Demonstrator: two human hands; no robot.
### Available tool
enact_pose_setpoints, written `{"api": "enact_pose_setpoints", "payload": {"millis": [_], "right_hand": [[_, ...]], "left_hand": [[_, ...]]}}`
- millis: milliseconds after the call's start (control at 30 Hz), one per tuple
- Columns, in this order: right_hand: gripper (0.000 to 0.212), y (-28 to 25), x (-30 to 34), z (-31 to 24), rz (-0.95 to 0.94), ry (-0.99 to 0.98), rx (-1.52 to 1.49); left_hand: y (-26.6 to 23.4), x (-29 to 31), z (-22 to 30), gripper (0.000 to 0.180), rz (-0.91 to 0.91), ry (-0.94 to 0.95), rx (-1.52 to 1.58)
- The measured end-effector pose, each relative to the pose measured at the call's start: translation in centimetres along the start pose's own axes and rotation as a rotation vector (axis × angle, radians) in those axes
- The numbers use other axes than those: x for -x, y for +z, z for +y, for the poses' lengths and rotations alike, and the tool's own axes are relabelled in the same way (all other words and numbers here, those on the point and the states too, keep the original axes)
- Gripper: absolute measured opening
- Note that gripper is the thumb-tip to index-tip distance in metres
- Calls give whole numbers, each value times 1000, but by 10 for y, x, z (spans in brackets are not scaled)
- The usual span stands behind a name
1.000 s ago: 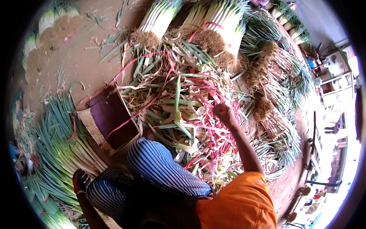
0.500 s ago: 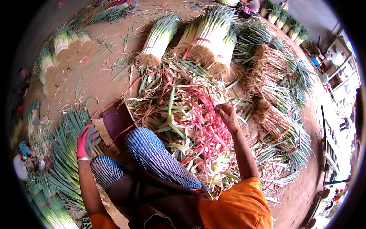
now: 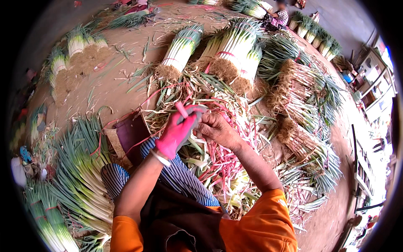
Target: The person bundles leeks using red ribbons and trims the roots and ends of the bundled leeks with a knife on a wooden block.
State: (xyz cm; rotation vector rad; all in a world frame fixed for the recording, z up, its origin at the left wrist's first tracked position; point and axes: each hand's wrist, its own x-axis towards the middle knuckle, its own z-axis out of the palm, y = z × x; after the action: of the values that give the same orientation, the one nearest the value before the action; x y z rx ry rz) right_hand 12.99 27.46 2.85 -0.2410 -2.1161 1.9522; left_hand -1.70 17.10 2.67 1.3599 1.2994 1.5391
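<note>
My left hand [image 3: 178,131], in a pink and grey glove, is raised above the pile of leaves and ties. Its pink thumb sticks up and its grey fingers curl toward my right hand [image 3: 217,130]. Bare and closed in a pinch, the right hand meets the gloved fingertips; what lies between the fingers, if anything, is hidden. Under both hands spreads a tangle of red ties [image 3: 228,153] over peeled leek leaves. A low box with a purple inner face [image 3: 128,132] stands left of my knee [image 3: 178,176], and loose leeks [image 3: 86,172] lie beside it.
Tied leek bundles [image 3: 184,44] and thicker ones [image 3: 235,46] stand ahead. Untrimmed leeks with roots [image 3: 296,94] are heaped at the right. More bundles [image 3: 50,218] lie at the lower left. Another person [image 3: 278,17] sits at the far back.
My left hand has come up and right, from beside the box to my right hand. The right hand has moved left, away from the right side of the red ties.
</note>
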Motion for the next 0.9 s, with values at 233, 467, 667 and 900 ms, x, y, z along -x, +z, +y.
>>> {"api": "enact_pose_setpoints", "payload": {"millis": [233,467,667,900], "right_hand": [[26,-44,51,42,226,90,27],[27,-75,107,95,394,280,-289],[21,-87,131,151,545,330,-311],[27,-83,140,201,751,511,-138]], "left_hand": [[-65,6,-2,32,293,-341,44],[-137,37,0,38,411,-510,273],[-202,61,-39,29,613,-280,831],[-232,88,-38,33,657,-249,848]]}}
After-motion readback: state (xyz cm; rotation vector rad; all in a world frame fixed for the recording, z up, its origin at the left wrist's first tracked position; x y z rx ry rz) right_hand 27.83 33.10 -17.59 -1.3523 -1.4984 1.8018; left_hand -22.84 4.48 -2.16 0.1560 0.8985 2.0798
